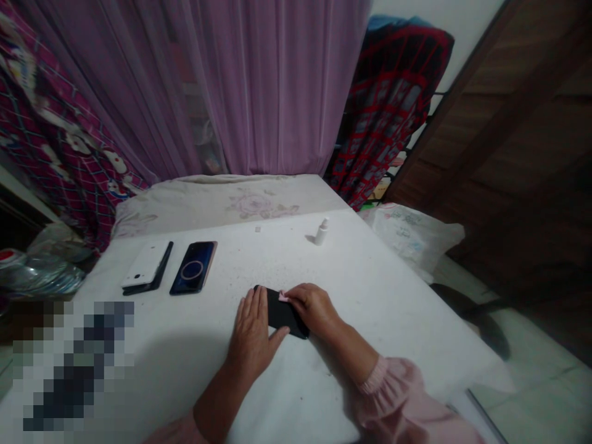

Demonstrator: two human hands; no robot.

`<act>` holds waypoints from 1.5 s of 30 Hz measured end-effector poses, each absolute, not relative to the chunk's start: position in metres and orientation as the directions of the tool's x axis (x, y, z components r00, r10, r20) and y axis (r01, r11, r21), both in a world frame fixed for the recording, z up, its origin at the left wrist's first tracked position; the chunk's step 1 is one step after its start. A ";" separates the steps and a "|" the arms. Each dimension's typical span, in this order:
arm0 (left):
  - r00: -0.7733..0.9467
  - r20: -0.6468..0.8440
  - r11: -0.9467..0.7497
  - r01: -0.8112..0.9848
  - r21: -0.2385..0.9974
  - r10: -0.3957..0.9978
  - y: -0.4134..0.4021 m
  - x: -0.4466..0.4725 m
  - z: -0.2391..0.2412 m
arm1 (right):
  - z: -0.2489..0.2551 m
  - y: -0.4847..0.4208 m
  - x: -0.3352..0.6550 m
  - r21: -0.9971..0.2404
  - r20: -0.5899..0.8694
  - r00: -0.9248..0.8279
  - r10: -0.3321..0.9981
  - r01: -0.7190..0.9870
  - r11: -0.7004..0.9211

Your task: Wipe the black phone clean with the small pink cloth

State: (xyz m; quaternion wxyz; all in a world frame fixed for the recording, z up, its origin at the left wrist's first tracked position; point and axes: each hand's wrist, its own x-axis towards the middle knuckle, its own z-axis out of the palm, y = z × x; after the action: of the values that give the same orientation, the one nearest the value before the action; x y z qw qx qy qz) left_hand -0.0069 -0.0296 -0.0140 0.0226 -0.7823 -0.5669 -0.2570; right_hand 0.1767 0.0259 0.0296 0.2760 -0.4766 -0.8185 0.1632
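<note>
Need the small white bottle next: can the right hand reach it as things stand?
Probably yes: the right hand pinches a pink cloth on the black phone, but no object stands on the white tabletop between it and the small white bottle.

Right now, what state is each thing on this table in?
Left hand, open, touching the black phone.
Right hand, holding a pink cloth against it.
Black phone, lying flat.
Lit phone, screen on, face up.
White phone, lying on a dark phone.
White bottle, upright.
</note>
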 end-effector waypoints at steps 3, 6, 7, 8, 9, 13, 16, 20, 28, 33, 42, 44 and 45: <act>0.221 0.415 -0.351 0.897 0.269 0.882 -0.030 -0.006 -0.014 | 0.029 0.011 0.209 -0.541 0.292 -0.362 0.885 0.701 0.465; 0.246 0.391 -0.369 0.886 0.280 0.887 -0.029 -0.004 -0.013 | 0.031 0.003 0.228 -0.550 0.268 -0.337 0.902 0.716 0.431; 0.258 0.382 -0.378 0.882 0.282 0.887 -0.028 -0.003 -0.013 | 0.031 0.003 0.226 -0.553 0.263 -0.334 0.905 0.717 0.425; 0.272 0.373 -0.388 0.877 0.284 0.887 -0.027 -0.004 -0.013 | 0.032 0.005 0.221 -0.555 0.263 -0.334 0.905 0.715 0.425; 0.288 0.363 -0.400 0.871 0.286 0.886 -0.025 -0.004 -0.012 | 0.032 0.009 0.213 -0.557 0.265 -0.336 0.904 0.712 0.428; 0.360 0.295 -0.445 0.842 0.305 0.885 -0.011 -0.014 -0.008 | 0.031 0.034 0.169 -0.632 0.240 -0.310 0.920 0.669 0.390; 0.388 0.238 -0.449 0.835 0.319 0.891 -0.005 -0.021 -0.001 | 0.027 0.046 0.158 -0.798 0.150 -0.233 0.961 0.545 0.257; 0.229 0.271 -0.310 0.898 0.312 0.935 -0.015 -0.012 0.000 | 0.018 0.040 0.182 -0.901 0.089 -0.057 0.994 0.421 0.105; 0.185 0.163 -0.222 0.940 0.257 0.969 -0.030 0.018 -0.001 | 0.018 -0.001 0.214 -0.883 0.123 -0.020 0.992 0.455 0.118; 0.558 -0.171 -0.501 0.817 0.287 0.812 -0.009 -0.026 0.048 | 0.027 -0.025 0.213 -0.825 0.176 -0.068 0.982 0.535 0.185; 0.314 0.074 -0.322 0.928 0.187 0.947 -0.052 -0.008 0.021 | 0.017 -0.050 0.179 -0.621 0.376 -0.210 0.902 0.666 0.414; 0.299 0.144 -0.319 0.936 0.149 0.943 -0.058 0.002 0.008 | 0.015 -0.039 0.174 -0.571 0.372 -0.210 0.904 0.716 0.401; 0.303 0.168 -0.327 0.935 0.137 0.938 -0.060 0.004 0.004 | 0.014 -0.030 0.171 -0.551 0.362 -0.206 0.909 0.739 0.387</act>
State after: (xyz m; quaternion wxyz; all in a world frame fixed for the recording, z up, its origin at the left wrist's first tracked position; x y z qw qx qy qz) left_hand 0.0044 -0.0596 0.0041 -0.0063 -0.8072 -0.5801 -0.1089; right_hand 0.1709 -0.0302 0.0143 0.3274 -0.5381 -0.7657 0.1299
